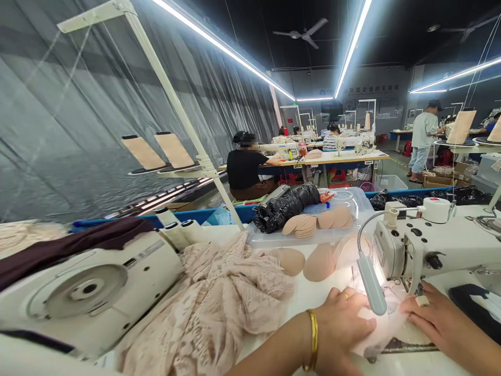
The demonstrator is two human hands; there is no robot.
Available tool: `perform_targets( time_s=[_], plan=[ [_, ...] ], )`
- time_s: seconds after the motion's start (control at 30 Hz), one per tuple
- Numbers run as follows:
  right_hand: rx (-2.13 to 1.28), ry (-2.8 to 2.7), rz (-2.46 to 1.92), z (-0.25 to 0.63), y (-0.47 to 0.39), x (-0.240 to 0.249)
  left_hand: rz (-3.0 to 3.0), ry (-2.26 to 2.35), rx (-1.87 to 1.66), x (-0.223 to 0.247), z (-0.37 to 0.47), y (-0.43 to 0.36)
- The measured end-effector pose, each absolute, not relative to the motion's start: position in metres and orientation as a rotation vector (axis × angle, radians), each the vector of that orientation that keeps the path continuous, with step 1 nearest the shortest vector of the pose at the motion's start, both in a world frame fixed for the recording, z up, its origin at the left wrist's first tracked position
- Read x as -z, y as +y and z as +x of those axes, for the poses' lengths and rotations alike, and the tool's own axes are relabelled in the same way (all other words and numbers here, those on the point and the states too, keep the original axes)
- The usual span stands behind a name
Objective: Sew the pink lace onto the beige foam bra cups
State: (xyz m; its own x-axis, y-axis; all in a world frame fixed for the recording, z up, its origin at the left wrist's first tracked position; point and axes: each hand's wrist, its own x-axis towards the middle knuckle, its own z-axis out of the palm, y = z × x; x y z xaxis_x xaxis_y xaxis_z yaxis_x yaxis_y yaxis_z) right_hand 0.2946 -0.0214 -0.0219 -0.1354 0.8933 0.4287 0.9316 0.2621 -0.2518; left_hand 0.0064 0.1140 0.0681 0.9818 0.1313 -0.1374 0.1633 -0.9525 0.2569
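Observation:
Under the sewing machine (438, 240) lies a sheer pale pink fabric piece (381, 334), brightly lit by a small gooseneck lamp (371, 284). My left hand (344, 326), with a gold bangle at the wrist, rests on the fabric's left side, fingers stretched out and apart. On the other side, my right hand (434, 313) is beside the needle area, its thumb and fingers closed at the fabric's right edge. The lamp head and machine partly hide the needle and the fabric there.
A heap of beige lace (219, 303) covers the table left of my hands. Oval skin-toned pads (319, 263) lie behind, with more on a clear plastic lid (356, 201) beside a black plastic bundle (287, 206). Another machine (90, 292) stands far left. Co-workers (248, 167) sit beyond.

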Motion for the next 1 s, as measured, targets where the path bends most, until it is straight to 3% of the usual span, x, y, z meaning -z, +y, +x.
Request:
perform_targets(
  time_s=[0.33, 0.67, 1.0],
  plan=[
    [-0.427, -2.096, -1.625, 0.298, -0.028, -0.018, 2.877, 0.133, -0.036, -0.052, 0.022, 0.113],
    [0.093, -2.199, -1.801, 0.286, -0.015, 0.021, 3.023, 0.058, -0.189, -0.04, 0.029, 0.128],
    [0.239, -2.199, -1.735, 0.288, -0.011, 0.026, 3.051, 0.044, -0.251, -0.046, 0.033, 0.134]
  ],
)
